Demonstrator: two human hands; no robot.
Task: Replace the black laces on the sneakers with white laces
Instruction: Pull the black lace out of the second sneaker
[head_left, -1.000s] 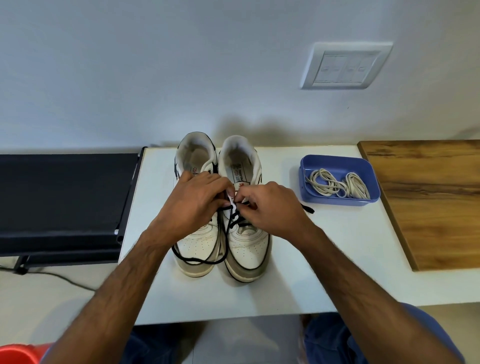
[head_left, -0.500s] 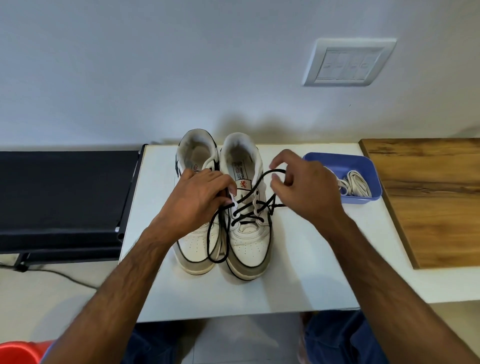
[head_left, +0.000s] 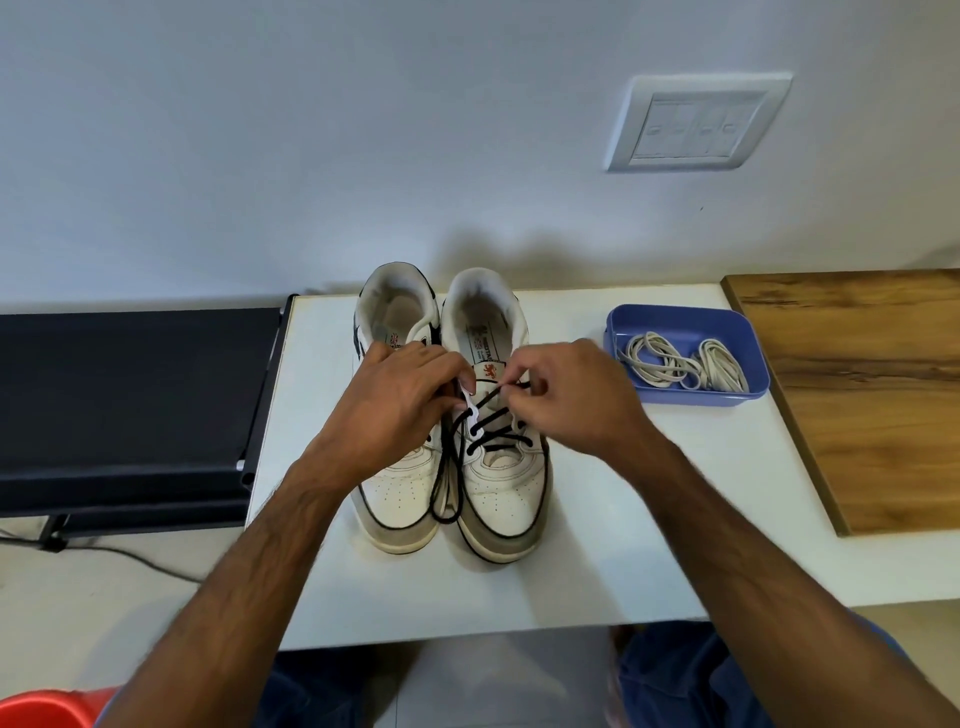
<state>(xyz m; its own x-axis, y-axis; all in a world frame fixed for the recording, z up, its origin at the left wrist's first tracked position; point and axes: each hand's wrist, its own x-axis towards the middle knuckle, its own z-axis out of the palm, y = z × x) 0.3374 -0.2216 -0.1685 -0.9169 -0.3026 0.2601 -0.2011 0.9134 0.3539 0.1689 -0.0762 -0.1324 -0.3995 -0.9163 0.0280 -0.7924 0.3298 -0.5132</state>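
Note:
Two white sneakers stand side by side, toes toward me, on a white table (head_left: 597, 545). The right sneaker (head_left: 506, 499) still carries a black lace (head_left: 491, 434) crossed through its lower eyelets, with a loose loop hanging down between the shoes. My right hand (head_left: 576, 397) pinches the lace at the top right eyelet. My left hand (head_left: 395, 405) lies over the left sneaker (head_left: 397, 509) and grips the right shoe's left eyelet edge. White laces (head_left: 685, 364) lie coiled in a blue tray (head_left: 727, 400) to the right.
A wooden board (head_left: 872, 395) lies at the table's right end. A black flat unit (head_left: 130, 405) sits left of the table, with a cable on the floor. A red object (head_left: 47, 709) shows at the bottom left. The wall behind carries a switch plate (head_left: 696, 124).
My right hand pulled a length of black lace out to the right half a second ago, then came back to the top eyelet. The loose loop between the shoes hangs lower and narrower.

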